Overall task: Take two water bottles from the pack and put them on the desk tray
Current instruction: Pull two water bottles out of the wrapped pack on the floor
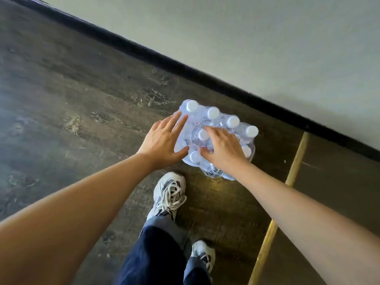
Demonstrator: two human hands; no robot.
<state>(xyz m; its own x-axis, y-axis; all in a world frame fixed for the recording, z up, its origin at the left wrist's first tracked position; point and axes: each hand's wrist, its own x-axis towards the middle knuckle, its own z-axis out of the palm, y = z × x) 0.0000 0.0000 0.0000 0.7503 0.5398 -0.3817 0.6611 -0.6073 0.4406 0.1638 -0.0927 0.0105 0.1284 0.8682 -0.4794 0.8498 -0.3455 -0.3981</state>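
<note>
A shrink-wrapped pack of water bottles with white caps stands on the dark floor close to the wall. My left hand lies flat with spread fingers against the pack's left side. My right hand rests on top of the pack, fingers apart and pressing into the plastic wrap among the caps. One white cap shows just left of my right fingers. Neither hand holds a bottle. No desk or tray is in view.
A black skirting board runs diagonally under a pale wall right behind the pack. My two feet in white sneakers stand just in front of it. A yellow floor strip runs at the right.
</note>
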